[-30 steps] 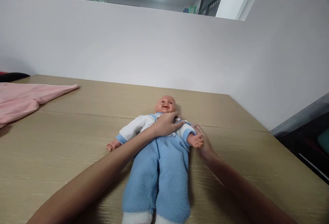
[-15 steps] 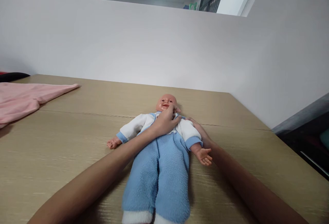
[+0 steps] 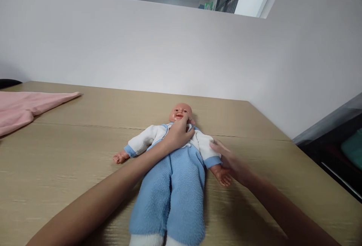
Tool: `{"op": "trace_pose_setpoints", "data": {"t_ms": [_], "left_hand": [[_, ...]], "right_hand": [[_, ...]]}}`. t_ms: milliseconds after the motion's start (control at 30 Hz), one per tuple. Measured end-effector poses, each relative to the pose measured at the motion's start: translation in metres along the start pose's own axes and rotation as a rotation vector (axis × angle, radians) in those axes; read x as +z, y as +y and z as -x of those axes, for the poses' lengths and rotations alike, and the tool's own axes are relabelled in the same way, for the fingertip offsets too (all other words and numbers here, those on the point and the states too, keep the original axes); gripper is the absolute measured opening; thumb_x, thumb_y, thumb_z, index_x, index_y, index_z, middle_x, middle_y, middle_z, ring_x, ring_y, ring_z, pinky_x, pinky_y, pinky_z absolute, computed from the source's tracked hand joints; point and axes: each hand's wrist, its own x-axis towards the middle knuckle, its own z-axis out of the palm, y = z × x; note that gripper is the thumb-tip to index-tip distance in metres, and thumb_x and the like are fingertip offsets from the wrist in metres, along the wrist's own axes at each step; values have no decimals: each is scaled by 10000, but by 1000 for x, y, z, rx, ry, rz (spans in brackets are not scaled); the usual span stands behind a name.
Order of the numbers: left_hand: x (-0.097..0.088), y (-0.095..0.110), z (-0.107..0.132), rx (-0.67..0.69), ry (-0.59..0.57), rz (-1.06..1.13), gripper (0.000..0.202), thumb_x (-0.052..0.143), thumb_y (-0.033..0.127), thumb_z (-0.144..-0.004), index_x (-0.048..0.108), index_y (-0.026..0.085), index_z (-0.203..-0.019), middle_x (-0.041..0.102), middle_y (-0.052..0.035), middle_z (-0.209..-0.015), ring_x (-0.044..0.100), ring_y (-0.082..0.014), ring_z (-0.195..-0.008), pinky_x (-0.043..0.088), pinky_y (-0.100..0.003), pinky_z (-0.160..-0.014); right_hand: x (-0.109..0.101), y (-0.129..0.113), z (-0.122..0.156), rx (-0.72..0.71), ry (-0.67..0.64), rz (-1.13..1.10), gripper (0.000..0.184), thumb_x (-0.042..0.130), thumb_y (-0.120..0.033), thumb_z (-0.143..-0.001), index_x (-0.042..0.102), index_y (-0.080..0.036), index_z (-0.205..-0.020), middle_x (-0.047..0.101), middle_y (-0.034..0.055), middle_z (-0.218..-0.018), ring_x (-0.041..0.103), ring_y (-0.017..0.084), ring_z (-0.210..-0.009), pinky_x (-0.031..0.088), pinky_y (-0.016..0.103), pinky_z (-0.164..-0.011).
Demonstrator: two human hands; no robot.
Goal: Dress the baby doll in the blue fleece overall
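A baby doll [image 3: 172, 174] in a blue and white fleece suit lies on its back on the wooden table [image 3: 70, 144], head away from me. My left hand [image 3: 178, 135] rests on the doll's chest, fingers curled up at its chin and collar. Beside the doll's near arm is my right hand [image 3: 230, 161], blurred by motion, fingers stretched toward the white sleeve and holding nothing that I can see.
A pink garment [image 3: 25, 108] lies at the table's far left. A white partition wall [image 3: 169, 50] runs behind the table. To the right, past the table edge, is a dark surface [image 3: 336, 155].
My right hand has let go of the doll's arm and pulled back along its side. The doll's arm now lies flat on the table. My left hand has shifted up toward the chin.
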Motion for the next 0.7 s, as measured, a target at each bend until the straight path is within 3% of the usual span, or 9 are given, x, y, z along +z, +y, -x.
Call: {"op": "trace_pose_setpoints", "data": {"t_ms": [100,167,300,400,467,533,600,700], "left_hand": [[-4,8,1,13,-25,-15,134,624,222,-951,604,213,-1084,724,-18,-926,597,-170,-692,432,-318,-698],[-6,14,2,11,-49,-40,120,636,259,-957,612,214,-1065,728,-23,-911,626,-187,-731,437,-325,-715],[-7,21,4,-10,-69,-80,118,620,258,-956,613,220,-1067,737,-42,-957,674,-223,-848,454,-342,-769],[-7,23,3,-30,-91,-120,148,592,230,-963,611,221,-1109,729,-42,-924,669,-237,-841,447,-355,-761],[-11,26,4,-13,-90,-183,144,587,247,-983,614,221,-1122,731,-52,-920,666,-258,-882,451,-379,-802],[-20,29,10,30,-34,-282,145,608,292,-1000,626,224,-1126,748,-77,-1004,653,-304,-1051,431,-450,-959],[-34,33,22,56,40,-352,173,621,345,-1019,640,235,-1152,748,-88,-1141,592,-342,-1222,339,-530,-1102],[-58,30,56,30,94,-270,214,581,390,-1062,635,260,-1223,706,-70,-1292,563,-319,-1274,334,-516,-1144]], "right_hand": [[-25,7,19,-2,48,88,652,886,-546,-817,657,-308,-1380,762,84,-1313,765,283,-1064,663,332,-782],[-48,13,22,-51,84,177,628,893,-570,-796,706,-304,-1332,737,96,-1396,746,323,-1147,660,388,-874],[-90,25,16,-103,118,342,564,823,-650,-841,757,-252,-1235,790,116,-1255,739,360,-1131,634,452,-937],[-101,31,12,-134,154,436,545,768,-647,-886,727,-245,-1252,793,114,-1195,750,347,-1064,625,469,-915],[-95,32,13,-234,259,580,479,727,-599,-923,717,-252,-1252,777,118,-1212,735,360,-1091,594,530,-974],[-79,30,19,-421,427,790,398,708,-522,-939,724,-262,-1240,740,133,-1294,667,401,-1231,489,626,-1110],[-56,23,28,-602,509,925,346,692,-432,-954,714,-281,-1264,691,136,-1382,582,411,-1351,387,652,-1197],[-16,12,43,-665,331,816,305,648,-358,-1005,665,-310,-1306,685,110,-1377,603,350,-1331,462,542,-1163]]}}
